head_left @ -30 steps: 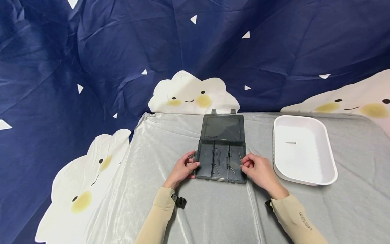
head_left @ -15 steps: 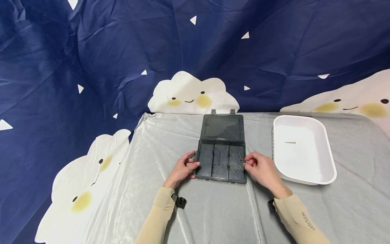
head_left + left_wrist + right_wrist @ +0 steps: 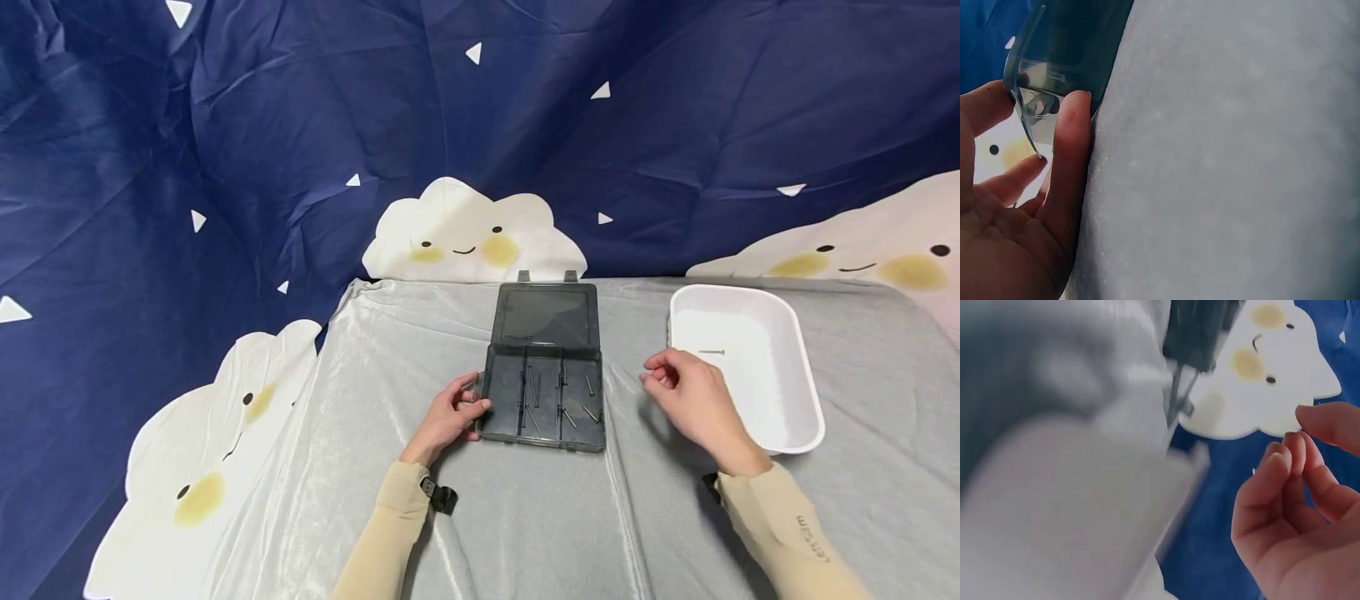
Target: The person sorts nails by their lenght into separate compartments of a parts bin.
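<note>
My left hand (image 3: 446,421) grips the left wall of a dark translucent compartment box (image 3: 504,387), thumb over the rim and fingers outside. In the left wrist view, the thumb and fingers hold the box's clear edge (image 3: 1025,119). Its lid (image 3: 547,317) lies folded back, away from me. Several thin metal screws (image 3: 534,387) lie in the middle and right compartments; threads are too small to make out. My right hand (image 3: 693,400) hovers between the box and a white tray (image 3: 808,375), fingers loosely bent, holding nothing visible. One screw (image 3: 712,352) lies in the tray.
A grey velvety cloth (image 3: 405,333) covers the table. Behind it hangs a navy curtain (image 3: 315,108) printed with smiling clouds and white triangles. In the right wrist view, the blurred tray (image 3: 1072,506) fills the lower left.
My right hand has let go of a screw in the box's right compartment and moved right, toward the tray. The left hand keeps its place on the box.
</note>
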Motion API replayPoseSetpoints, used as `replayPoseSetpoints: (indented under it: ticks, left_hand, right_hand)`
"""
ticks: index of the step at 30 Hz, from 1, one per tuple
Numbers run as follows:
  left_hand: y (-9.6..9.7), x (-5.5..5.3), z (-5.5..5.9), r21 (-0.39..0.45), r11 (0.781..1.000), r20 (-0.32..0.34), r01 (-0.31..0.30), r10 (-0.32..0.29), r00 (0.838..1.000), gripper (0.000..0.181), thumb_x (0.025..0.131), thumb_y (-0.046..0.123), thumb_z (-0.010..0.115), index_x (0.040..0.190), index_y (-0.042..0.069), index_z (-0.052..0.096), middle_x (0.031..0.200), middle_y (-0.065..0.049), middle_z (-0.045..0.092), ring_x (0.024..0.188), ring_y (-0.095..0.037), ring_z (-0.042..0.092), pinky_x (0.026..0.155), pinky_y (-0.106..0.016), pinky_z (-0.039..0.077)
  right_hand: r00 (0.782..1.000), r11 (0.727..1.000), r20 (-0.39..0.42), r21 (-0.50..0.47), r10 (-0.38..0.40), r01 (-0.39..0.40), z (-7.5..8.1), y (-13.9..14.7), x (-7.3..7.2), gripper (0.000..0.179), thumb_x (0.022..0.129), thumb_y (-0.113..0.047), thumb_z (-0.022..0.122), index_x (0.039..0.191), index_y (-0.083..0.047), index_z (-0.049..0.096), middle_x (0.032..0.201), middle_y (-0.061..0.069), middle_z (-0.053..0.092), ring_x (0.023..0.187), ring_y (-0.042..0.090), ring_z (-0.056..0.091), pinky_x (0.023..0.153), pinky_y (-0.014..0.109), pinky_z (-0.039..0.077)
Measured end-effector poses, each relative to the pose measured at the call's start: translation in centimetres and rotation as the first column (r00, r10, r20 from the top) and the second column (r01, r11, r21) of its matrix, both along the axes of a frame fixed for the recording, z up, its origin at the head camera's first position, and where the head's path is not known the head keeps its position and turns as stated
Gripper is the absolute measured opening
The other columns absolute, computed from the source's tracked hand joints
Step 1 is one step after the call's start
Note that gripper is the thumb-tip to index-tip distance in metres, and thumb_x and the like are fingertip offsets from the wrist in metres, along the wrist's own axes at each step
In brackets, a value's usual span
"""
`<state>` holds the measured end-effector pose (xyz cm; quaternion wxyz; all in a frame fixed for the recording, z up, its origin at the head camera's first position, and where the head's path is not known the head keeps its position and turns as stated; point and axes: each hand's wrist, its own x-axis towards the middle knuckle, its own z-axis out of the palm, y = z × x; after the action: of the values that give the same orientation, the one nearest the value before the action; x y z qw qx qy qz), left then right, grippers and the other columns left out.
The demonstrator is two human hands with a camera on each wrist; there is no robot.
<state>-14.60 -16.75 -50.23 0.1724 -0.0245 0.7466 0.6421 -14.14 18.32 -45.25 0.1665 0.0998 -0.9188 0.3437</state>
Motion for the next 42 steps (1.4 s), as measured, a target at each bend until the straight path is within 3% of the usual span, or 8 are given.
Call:
replayPoseSetpoints:
  ticks: [6,13,17,23,27,31,36,42]
  left_hand:
    - [-0.1,0.0,-0.1,-0.001,1.000,0.003,0.002,-0.002,1.000,0.067,0.090,0.008,0.067,0.149,0.005,0.035,0.101,-0.005,0.052,0.069,-0.012,0.056,0.058,-0.034,0.063]
    - [-0.1,0.0,-0.1,-0.002,1.000,0.001,0.001,-0.001,1.000,0.067,0.090,0.009,0.067,0.148,0.005,0.035,0.102,-0.006,0.053,0.071,-0.012,0.056,0.058,-0.035,0.063]
    - [-0.1,-0.1,-0.1,0.002,1.000,0.000,-0.001,0.001,1.000,0.066,0.090,0.008,0.067,0.148,0.005,0.035,0.102,-0.006,0.051,0.072,-0.011,0.056,0.058,-0.033,0.063]
    - [-0.1,0.0,-0.2,-0.003,1.000,-0.003,-0.002,0.002,1.000,0.066,0.090,0.009,0.067,0.148,0.005,0.035,0.102,-0.006,0.053,0.073,-0.012,0.057,0.057,-0.033,0.063]
    - [-0.1,-0.1,-0.2,0.002,1.000,0.006,0.000,0.000,1.000,0.067,0.090,0.009,0.067,0.149,0.005,0.034,0.102,-0.006,0.052,0.075,-0.011,0.056,0.058,-0.032,0.063]
    - [-0.1,-0.2,-0.3,0.000,1.000,0.014,-0.002,0.002,1.000,0.068,0.090,0.009,0.067,0.149,0.006,0.034,0.103,-0.007,0.052,0.077,-0.012,0.057,0.057,-0.032,0.063]
    - [-0.3,-0.8,-2.4,-0.006,1.000,0.004,-0.024,0.024,1.000,0.068,0.090,0.012,0.068,0.149,0.009,0.035,0.104,-0.006,0.053,0.075,-0.011,0.058,0.055,-0.031,0.062]
    - [-0.3,-0.8,-3.2,-0.020,0.999,-0.008,-0.042,0.042,0.999,0.066,0.089,0.016,0.070,0.147,0.013,0.039,0.103,-0.005,0.052,0.072,-0.009,0.056,0.053,-0.028,0.061]
  right_hand:
    - [0.999,0.996,-0.015,0.080,0.042,-0.041,2.5,3.2,-1.1,0.012,0.080,-0.006,0.069,0.092,-0.004,0.068,0.079,0.007,0.065,0.070,0.015,0.055,0.059,0.020,0.040]
    - [0.999,0.993,0.029,0.115,0.029,-0.032,5.1,6.8,-2.6,0.015,0.081,-0.011,0.070,0.094,-0.005,0.069,0.086,0.012,0.068,0.070,-0.012,0.044,0.059,0.017,0.036]
    - [0.997,0.994,0.080,0.109,0.003,-0.011,5.5,8.7,-3.8,0.015,0.082,-0.012,0.069,0.095,-0.003,0.068,0.080,0.011,0.067,0.066,-0.016,0.041,0.056,0.016,0.034]
    - [0.984,0.995,0.175,0.094,0.014,-0.031,4.5,10.5,-5.6,0.014,0.084,-0.013,0.068,0.093,-0.002,0.067,0.073,-0.002,0.064,0.062,-0.013,0.044,0.056,0.012,0.035]
    - [0.974,0.984,0.223,0.162,0.036,-0.073,3.8,10.9,-6.7,0.013,0.084,-0.012,0.068,0.092,-0.001,0.066,0.075,0.001,0.065,0.063,-0.006,0.046,0.057,0.016,0.036]
    - [0.961,0.949,0.256,0.265,0.100,-0.169,2.8,10.9,-7.8,0.011,0.080,-0.007,0.068,0.087,0.001,0.066,0.074,0.005,0.066,0.066,0.007,0.052,0.060,0.024,0.041]
    - [0.929,0.898,0.334,0.341,0.161,-0.278,1.1,10.8,-8.8,0.011,0.074,-0.004,0.065,0.084,0.001,0.064,0.073,0.004,0.063,0.069,0.016,0.054,0.063,0.032,0.045]
    - [0.910,0.871,0.379,0.374,0.170,-0.319,-0.9,10.5,-9.4,0.013,0.069,-0.001,0.062,0.081,0.000,0.063,0.072,0.007,0.058,0.071,0.021,0.052,0.064,0.034,0.044]
